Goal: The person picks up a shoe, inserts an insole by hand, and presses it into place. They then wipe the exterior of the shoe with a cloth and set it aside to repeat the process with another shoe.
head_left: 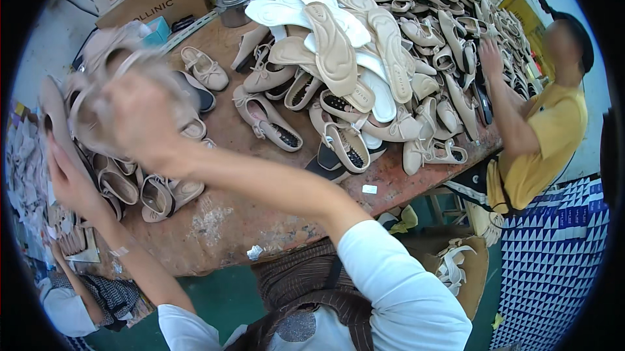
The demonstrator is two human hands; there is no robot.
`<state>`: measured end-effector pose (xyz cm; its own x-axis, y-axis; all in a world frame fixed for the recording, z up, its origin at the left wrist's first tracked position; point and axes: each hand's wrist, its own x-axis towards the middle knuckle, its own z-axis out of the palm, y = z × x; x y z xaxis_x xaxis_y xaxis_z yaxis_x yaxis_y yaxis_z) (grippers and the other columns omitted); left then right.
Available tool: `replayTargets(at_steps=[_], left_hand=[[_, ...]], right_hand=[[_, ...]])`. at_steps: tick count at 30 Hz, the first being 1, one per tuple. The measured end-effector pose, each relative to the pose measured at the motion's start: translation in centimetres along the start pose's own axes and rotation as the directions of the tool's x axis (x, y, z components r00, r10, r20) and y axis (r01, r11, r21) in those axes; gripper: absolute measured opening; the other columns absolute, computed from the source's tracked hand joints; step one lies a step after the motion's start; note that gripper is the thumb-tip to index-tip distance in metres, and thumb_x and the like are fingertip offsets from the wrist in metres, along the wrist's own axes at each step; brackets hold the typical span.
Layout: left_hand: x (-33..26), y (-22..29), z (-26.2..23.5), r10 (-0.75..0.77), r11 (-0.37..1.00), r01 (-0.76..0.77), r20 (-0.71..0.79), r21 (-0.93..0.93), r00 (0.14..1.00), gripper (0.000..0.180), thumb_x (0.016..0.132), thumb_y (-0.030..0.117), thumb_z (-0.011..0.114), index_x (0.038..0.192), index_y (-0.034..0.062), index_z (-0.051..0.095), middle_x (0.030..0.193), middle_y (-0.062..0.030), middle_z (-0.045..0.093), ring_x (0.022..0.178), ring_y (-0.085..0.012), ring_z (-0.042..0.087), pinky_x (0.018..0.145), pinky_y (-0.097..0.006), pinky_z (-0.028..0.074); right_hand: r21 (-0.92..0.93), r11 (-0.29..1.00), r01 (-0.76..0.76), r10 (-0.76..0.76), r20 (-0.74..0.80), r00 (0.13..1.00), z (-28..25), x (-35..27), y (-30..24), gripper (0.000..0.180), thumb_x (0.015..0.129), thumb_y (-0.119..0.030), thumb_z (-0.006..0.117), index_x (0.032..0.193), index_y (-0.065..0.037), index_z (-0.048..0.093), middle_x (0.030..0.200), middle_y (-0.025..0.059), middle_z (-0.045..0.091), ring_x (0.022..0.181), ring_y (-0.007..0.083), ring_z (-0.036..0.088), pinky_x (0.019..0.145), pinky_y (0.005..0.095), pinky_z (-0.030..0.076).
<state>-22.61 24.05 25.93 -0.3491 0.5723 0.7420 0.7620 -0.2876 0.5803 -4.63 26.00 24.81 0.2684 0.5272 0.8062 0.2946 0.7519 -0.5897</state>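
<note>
At the far left, my right hand [140,113] is smeared by motion and closed around a beige ballet flat [88,113], itself too blurred to show its detail. My left hand [65,172] lies lower and further left, its fingers stretched up along a beige shoe [53,104] at the edge of a heap. Just below my right hand, several more beige flats [117,185] with dark trim sit close together on the worn brown table [228,227]. A bow-topped flat [267,120] stands alone to the right of my right forearm.
A large heap of beige shoes [449,32] covers the table's right side, with beige and white insoles [332,52] piled before it. A person in a yellow shirt [553,136] works at right. A cardboard box [153,9] and metal pot [233,6] stand behind.
</note>
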Motion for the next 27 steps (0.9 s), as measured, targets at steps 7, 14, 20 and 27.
replayTargets(at_steps=[7, 14, 20, 27], left_hand=[[4.3, -14.7, 8.8, -0.122, 0.458, -0.285, 0.377, 0.842, 0.918, 0.077, 0.080, 0.055, 0.069, 0.147, 0.0262, 0.044, 0.143, -0.0266, 0.046, 0.139, -0.0386, 0.039, 0.112, -0.048, 0.033], [8.2, -17.6, 13.6, -0.069, 0.741, -0.377, 0.622, 0.556, 0.780, 0.061, 0.079, 0.033, 0.074, 0.136, 0.0150, 0.059, 0.143, -0.0289, 0.046, 0.134, -0.0422, 0.044, 0.112, -0.043, 0.037], [5.2, -13.5, 13.8, 0.002, 0.869, -0.380, 0.765, 0.317, 0.644, 0.049, 0.088, 0.031, 0.068, 0.126, 0.0001, 0.061, 0.120, -0.0263, 0.064, 0.118, -0.0374, 0.060, 0.104, -0.041, 0.044], [0.9, -5.0, 11.0, -0.126, 0.689, -0.428, 0.678, 0.585, 0.724, 0.045, 0.089, 0.049, 0.063, 0.106, 0.0089, 0.073, 0.099, -0.0209, 0.071, 0.099, -0.0359, 0.067, 0.108, -0.044, 0.038]], right_hand=[[-0.077, 0.940, 0.331, -0.255, 0.487, 0.835, -7.1, -7.5, 2.1, 0.026, 0.065, -0.007, 0.065, 0.090, -0.006, 0.069, 0.084, 0.0083, 0.065, 0.093, 0.0267, 0.064, 0.080, 0.0427, 0.052], [-0.809, 0.570, -0.141, 0.209, -0.023, 0.978, -27.4, 1.7, 8.7, 0.016, 0.087, -0.010, 0.064, 0.101, -0.003, 0.071, 0.088, 0.0172, 0.064, 0.086, 0.0352, 0.063, 0.077, 0.0439, 0.049], [-0.976, 0.166, 0.144, 0.317, 0.191, 0.929, -26.0, 5.2, 14.5, 0.064, 0.072, -0.043, 0.080, 0.111, 0.004, 0.062, 0.106, 0.0225, 0.061, 0.106, 0.0354, 0.059, 0.087, 0.0466, 0.048], [-0.970, 0.240, -0.038, 0.527, 0.097, 0.844, -27.2, 6.1, 15.7, 0.045, 0.073, -0.025, 0.069, 0.104, 0.008, 0.064, 0.102, 0.0302, 0.066, 0.094, 0.0453, 0.067, 0.085, 0.0514, 0.054]])
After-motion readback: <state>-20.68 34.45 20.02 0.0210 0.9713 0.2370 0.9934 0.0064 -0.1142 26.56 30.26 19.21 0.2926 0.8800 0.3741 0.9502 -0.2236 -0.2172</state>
